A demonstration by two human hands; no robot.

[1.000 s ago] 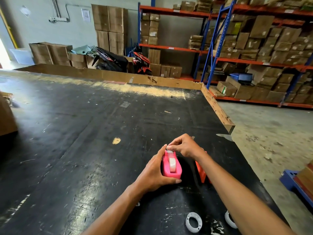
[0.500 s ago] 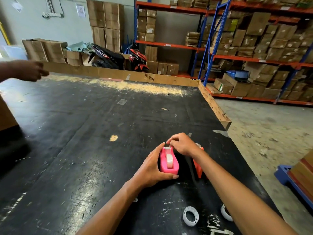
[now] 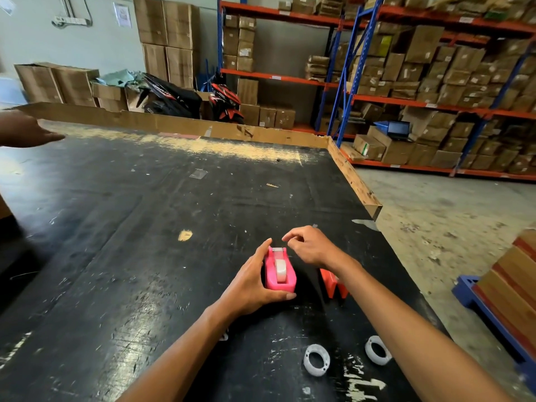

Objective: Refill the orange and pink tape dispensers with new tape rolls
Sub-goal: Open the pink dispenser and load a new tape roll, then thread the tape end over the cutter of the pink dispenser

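Finishing the pink dispenser [image 3: 280, 271]: left hand [image 3: 249, 282] grip wraps its body, right hand [image 3: 309, 246] grip loose, holding nothing, above the cutter. Orange dispenser [image 3: 333, 284] probably next, toward the table's right edge.

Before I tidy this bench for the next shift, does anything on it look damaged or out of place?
Two empty white tape cores lie loose at the table's near edge. The cardboard rim at the far right corner is torn and ragged. The black tabletop is scratched, with a chip showing bare wood.
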